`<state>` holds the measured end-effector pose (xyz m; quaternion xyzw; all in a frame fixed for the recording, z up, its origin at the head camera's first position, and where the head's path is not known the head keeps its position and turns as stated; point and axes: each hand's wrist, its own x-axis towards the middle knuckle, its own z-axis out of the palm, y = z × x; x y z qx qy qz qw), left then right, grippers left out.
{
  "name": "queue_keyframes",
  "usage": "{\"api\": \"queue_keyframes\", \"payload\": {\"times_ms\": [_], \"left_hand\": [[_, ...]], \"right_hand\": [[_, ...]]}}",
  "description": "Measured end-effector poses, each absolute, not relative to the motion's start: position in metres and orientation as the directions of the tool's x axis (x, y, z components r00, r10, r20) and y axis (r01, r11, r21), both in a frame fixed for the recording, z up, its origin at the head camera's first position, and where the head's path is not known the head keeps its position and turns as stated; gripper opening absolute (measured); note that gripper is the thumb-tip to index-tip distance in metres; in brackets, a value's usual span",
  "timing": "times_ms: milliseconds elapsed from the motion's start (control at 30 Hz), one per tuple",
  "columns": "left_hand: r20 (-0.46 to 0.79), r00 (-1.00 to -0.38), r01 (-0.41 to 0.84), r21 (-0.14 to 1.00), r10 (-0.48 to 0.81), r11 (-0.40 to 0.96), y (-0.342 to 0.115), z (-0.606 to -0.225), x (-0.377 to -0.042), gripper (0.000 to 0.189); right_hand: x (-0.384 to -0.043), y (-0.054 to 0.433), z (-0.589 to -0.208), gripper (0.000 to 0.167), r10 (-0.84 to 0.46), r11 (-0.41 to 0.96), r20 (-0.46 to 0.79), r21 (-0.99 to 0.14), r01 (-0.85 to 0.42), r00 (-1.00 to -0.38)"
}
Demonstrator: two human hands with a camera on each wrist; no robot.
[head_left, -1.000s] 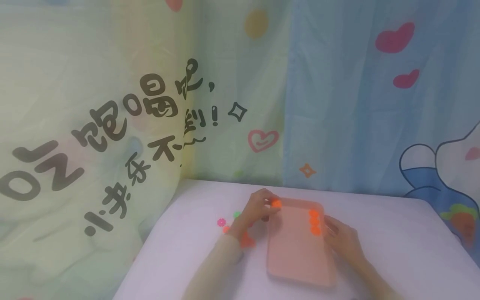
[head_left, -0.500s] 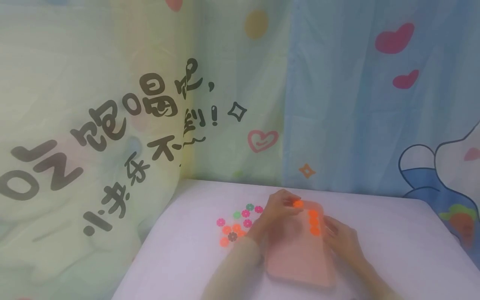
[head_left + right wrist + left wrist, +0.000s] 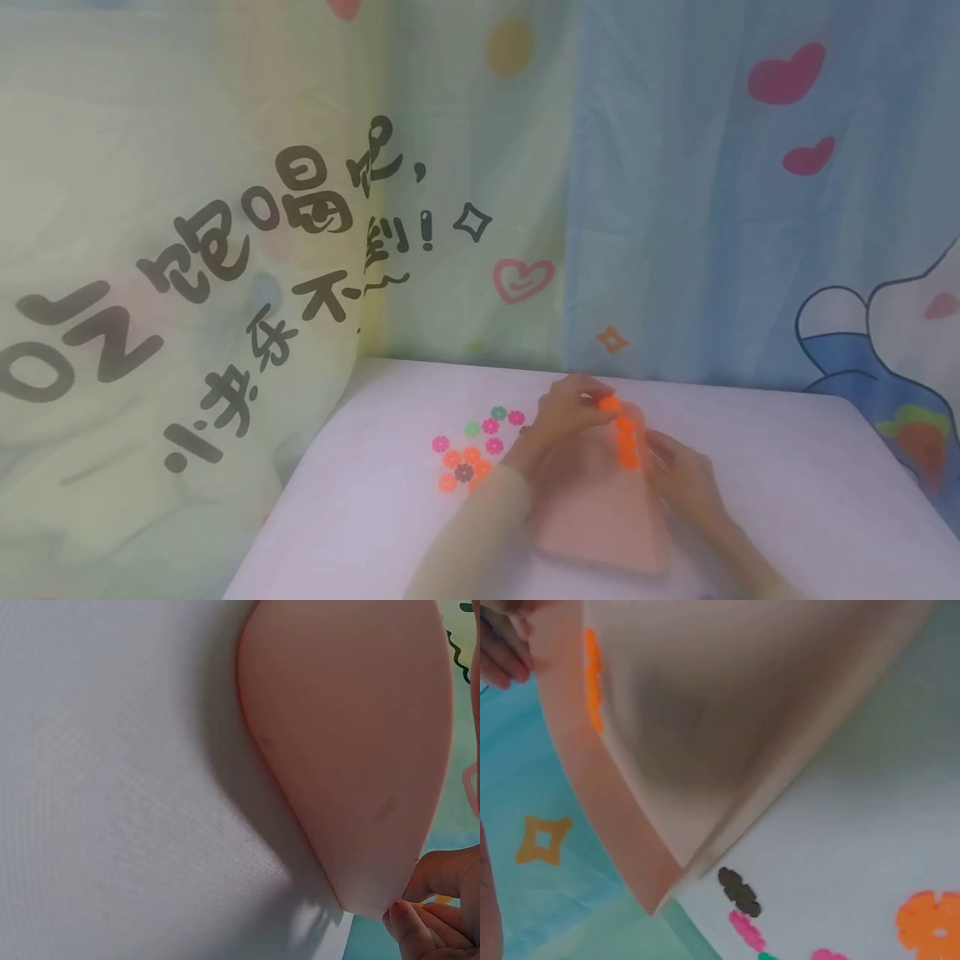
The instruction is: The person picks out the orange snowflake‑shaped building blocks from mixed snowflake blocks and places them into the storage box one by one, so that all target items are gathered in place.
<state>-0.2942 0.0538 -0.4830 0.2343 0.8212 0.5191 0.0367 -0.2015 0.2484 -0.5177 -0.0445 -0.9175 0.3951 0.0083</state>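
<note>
A pink tray (image 3: 592, 521) lies on the white table. My left hand (image 3: 567, 414) reaches over its far end and pinches an orange flower-shaped disc (image 3: 611, 403) near the far right corner. Just nearer, several orange discs (image 3: 627, 446) form a row along the right wall, and the held disc is close to the row's far end. My right hand (image 3: 688, 479) holds the tray's right edge. In the right wrist view the tray wall (image 3: 352, 750) fills the middle, with fingers (image 3: 446, 874) pinching by its end; which hand these belong to is unclear.
Left of the tray, loose flower discs (image 3: 450, 459) in orange, pink, green and brown lie spread on the white table (image 3: 360, 517). My left forearm passes close to them. A printed curtain (image 3: 465, 167) hangs behind the table.
My left hand has carried the orange disc rightward, from the tray's far left corner to its far right corner, uncovering more loose discs. My right hand has stayed at the tray's edge.
</note>
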Motion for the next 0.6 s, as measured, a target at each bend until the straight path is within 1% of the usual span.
{"api": "queue_keyframes", "payload": {"times_ms": [100, 167, 267, 333, 400, 467, 600], "left_hand": [[0.173, -0.9, 0.34, 0.852, 0.399, 0.398, 0.057, -0.478, -0.293, 0.029], [0.143, -0.913, 0.304, 0.864, 0.382, 0.402, 0.059, -0.478, -0.289, 0.031], [0.161, -0.9, 0.293, 0.912, 0.405, 0.287, 0.065, -0.481, -0.285, 0.031], [0.21, -0.879, 0.308, 0.935, 0.428, 0.175, 0.071, -0.486, -0.286, 0.033], [0.283, -0.846, 0.356, 0.931, 0.452, 0.084, 0.078, -0.491, -0.289, 0.032], [0.33, -0.829, 0.396, 0.916, 0.451, 0.059, 0.085, -0.496, -0.293, 0.032], [0.321, -0.833, 0.398, 0.913, 0.451, 0.085, 0.092, -0.507, -0.295, 0.032]], "right_hand": [[-0.201, 0.248, -0.516, 0.057, 0.086, 0.681, -0.031, -0.728, 0.081, -0.996], [-0.201, 0.249, -0.516, 0.057, 0.082, 0.687, -0.018, -0.723, 0.07, -0.996], [-0.201, 0.25, -0.519, 0.056, 0.072, 0.696, 0.021, -0.717, 0.035, -0.997], [-0.201, 0.251, -0.521, 0.054, 0.066, 0.707, 0.064, -0.707, 0.001, -0.996], [-0.201, 0.251, -0.522, 0.053, 0.065, 0.717, 0.1, -0.697, -0.023, -0.993], [-0.202, 0.252, -0.524, 0.056, 0.067, 0.723, 0.133, -0.69, -0.044, -0.989], [-0.203, 0.254, -0.526, 0.068, 0.076, 0.716, 0.141, -0.696, -0.044, -0.987]]}}
